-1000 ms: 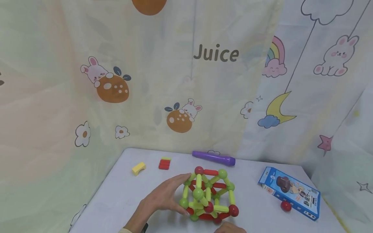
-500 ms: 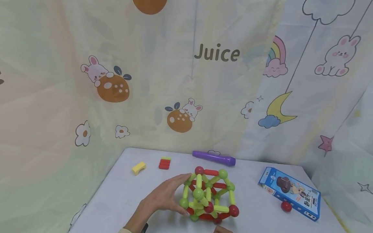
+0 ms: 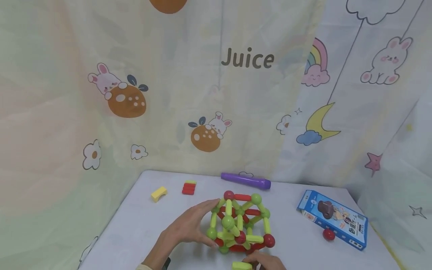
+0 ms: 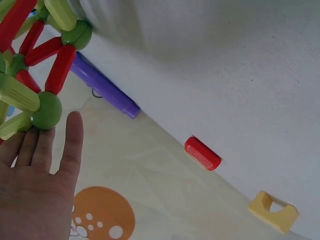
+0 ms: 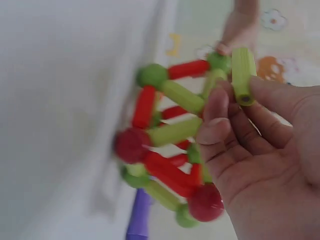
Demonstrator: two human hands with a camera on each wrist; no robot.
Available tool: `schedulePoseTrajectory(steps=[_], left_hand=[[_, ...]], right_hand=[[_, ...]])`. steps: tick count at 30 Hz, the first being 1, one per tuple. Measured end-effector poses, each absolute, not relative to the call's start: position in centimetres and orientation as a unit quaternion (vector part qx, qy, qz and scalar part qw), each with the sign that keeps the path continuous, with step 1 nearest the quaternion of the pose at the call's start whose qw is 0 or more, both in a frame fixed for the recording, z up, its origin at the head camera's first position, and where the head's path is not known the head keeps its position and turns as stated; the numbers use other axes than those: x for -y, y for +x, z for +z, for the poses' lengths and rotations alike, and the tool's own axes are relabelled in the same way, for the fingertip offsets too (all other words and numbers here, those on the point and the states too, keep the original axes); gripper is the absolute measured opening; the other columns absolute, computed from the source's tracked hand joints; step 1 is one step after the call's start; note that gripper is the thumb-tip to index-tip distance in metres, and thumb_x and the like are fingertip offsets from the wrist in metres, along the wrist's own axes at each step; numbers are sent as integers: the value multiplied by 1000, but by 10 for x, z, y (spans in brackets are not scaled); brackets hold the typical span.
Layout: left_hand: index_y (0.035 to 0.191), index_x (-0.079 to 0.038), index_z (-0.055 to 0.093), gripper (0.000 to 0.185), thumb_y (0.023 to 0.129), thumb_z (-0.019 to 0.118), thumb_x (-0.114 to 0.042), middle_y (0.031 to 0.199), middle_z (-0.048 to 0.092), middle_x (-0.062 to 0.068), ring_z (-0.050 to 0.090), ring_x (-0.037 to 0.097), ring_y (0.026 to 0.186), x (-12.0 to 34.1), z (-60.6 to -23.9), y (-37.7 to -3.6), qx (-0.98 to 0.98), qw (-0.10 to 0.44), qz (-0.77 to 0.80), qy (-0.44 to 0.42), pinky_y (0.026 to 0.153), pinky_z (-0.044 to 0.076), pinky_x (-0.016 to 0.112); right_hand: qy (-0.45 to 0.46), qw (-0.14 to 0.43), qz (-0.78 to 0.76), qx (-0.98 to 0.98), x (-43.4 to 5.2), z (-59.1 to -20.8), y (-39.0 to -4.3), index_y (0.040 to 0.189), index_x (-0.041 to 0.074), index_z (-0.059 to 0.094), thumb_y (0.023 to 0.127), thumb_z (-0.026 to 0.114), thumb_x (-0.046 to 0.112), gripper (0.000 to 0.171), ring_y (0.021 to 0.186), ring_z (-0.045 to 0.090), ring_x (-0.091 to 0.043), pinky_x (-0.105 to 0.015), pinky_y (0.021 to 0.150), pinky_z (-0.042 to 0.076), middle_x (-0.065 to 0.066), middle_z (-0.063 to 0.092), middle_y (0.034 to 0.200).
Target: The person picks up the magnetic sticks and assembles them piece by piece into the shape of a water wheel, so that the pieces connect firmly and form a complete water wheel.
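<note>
rod-and-ball structure (image 3: 240, 223) sits on the white table (image 3: 135, 232), near the front edge, centre of the head view. built of green and red rods joined at green and red balls.

left hand (image 3: 189, 227) at 9 o'clock of the structure: fingers straight and spread, fingertips resting against its left side, nothing grasped. left wrist view confirms it, fingertips (image 4: 45, 145) touching a green ball (image 4: 46, 110) at a corner joint, palm flat.

right hand (image 3: 266, 262) at 6 o'clock of the structure, at the bottom edge of the head view and partly cut off. it pinches a loose green rod (image 3: 241, 266) between thumb and fingers; right wrist view shows the rod (image 5: 243, 75) held upright at the fingertips, just in front of the structure (image 5: 170, 145). that view is blurred, so whether rod and structure touch cannot be told.

surroundings, from the structure:
- purple stick (image 3: 245, 180) at 12 o'clock, at the table's far edge against the printed curtain (image 3: 216, 86).
- small stack of red rods (image 3: 189, 187) at 11 o'clock; yellow arch block (image 3: 159, 193) at 10 o'clock, left of the stack.
- blue box (image 3: 332, 218) at 3 o'clock, lying flat; loose red ball (image 3: 328, 234) touching or just beside its near edge.

between right hand and structure nothing stands in the way. the left hand covers part of the structure's left face in the head view.
</note>
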State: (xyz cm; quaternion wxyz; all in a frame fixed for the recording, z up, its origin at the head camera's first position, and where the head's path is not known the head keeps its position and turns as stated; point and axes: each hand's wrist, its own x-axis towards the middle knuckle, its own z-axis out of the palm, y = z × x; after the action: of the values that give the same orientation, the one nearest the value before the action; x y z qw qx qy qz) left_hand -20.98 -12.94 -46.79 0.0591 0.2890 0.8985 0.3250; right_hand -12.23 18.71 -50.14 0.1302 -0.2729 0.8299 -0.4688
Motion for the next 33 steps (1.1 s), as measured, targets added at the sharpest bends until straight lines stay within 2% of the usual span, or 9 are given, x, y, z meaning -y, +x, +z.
schedulePoseTrajectory(steps=[4,7,12,14,21,33], left_hand=[[169,-25,35,122,70,99,-56,171,40,-6,40,22,157,131,-468,-211,-898,61,328,288,121,42,55],[170,-25,34,123,70,100,-55,172,40,-6,40,22,157,132,-469,-211,-898,57,327,288,121,41,55],[170,-26,33,124,70,100,-54,172,39,-7,39,22,158,132,-471,-211,-898,56,326,289,122,40,55],[170,-26,33,124,70,100,-55,172,39,-7,39,22,158,131,-471,-210,-898,57,326,289,122,40,55],[170,-25,34,123,71,100,-54,172,39,-7,40,22,157,129,-470,-210,-895,60,331,293,121,41,56],[170,-24,34,124,69,101,-53,172,40,-6,40,22,157,130,-472,-210,-895,51,329,297,121,41,55]], right_hand=[[-279,82,-504,-813,-199,-469,-128,123,-2,68,110,62,12,20,84,60,-4,-21,70,53,8,65,101],[-233,45,-510,-827,-200,-453,-133,127,1,69,110,63,14,22,86,62,-8,-21,74,56,3,68,103],[-192,-14,-492,-849,-192,-445,-145,124,8,71,107,67,14,18,89,65,-9,-20,80,59,1,72,109],[-186,-14,-492,-850,-188,-446,-151,122,8,71,107,68,15,16,89,66,-10,-20,78,60,1,73,110],[-180,1,-463,-868,-185,-452,-160,117,9,72,106,69,17,14,77,59,-8,-21,69,55,3,66,93],[-194,13,-455,-869,-187,-452,-163,118,6,71,108,68,21,19,76,57,-7,-21,67,52,3,63,92]])
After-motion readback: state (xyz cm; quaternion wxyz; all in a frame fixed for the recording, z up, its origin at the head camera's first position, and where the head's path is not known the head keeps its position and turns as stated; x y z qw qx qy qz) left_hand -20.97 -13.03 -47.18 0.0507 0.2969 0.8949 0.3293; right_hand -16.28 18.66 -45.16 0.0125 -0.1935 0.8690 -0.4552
